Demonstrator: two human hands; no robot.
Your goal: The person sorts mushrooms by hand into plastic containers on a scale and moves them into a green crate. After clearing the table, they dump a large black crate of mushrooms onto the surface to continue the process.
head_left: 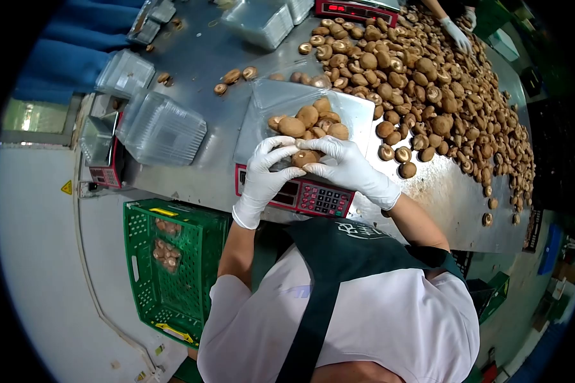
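My left hand [263, 175] and my right hand [352, 167], both in white gloves, meet over the near edge of a clear plastic tray. Between their curled fingertips is a brown shiitake mushroom [305, 158], gripped from both sides. Several more shiitake mushrooms [307, 116] are heaped in the tray just beyond my fingers. Under them, the tray rests on the metal plate [358, 110] of a red weighing scale. The scale's keypad [324, 199] shows below my hands, while its display is partly hidden by my left hand.
A large mushroom pile [421, 83] covers the table's right side, with another person's gloved hand [457, 35] at its far edge. Stacked clear trays [166, 131] stand left. A second red scale [358, 9] is at the back. A green crate [172, 281] holds packed mushrooms below left.
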